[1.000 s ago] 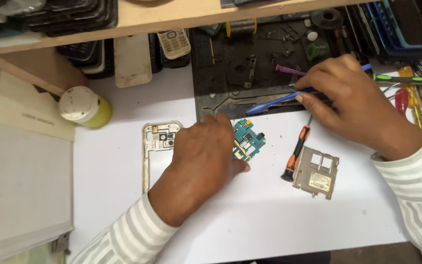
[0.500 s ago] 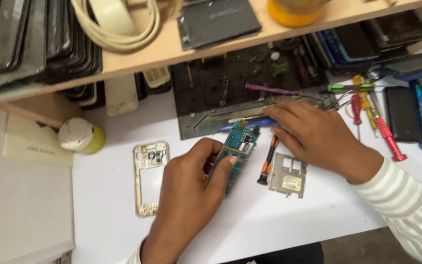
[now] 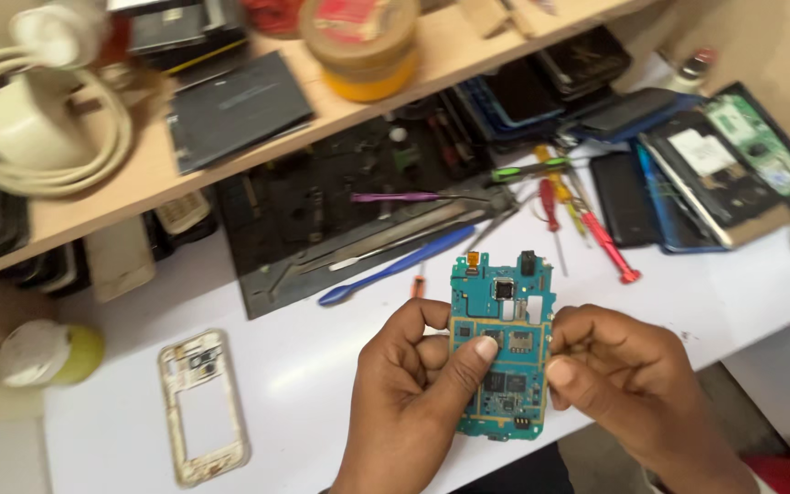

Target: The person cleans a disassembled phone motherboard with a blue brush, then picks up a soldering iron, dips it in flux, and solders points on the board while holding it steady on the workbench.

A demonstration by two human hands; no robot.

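Blurred shelf jar [image 3: 365, 41], perhaps tape, edge-cropped.

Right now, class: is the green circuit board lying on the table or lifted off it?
Lifted off: the green circuit board is held upright between the left hand and right hand, above the white table.

A single head-worn camera looks steeply down and forward from close above a white workbench [image 3: 322, 366], tilted so the wooden shelf [image 3: 468, 55] slants across the top (no second view overlaps); both hands sit low, near the bottom edge.
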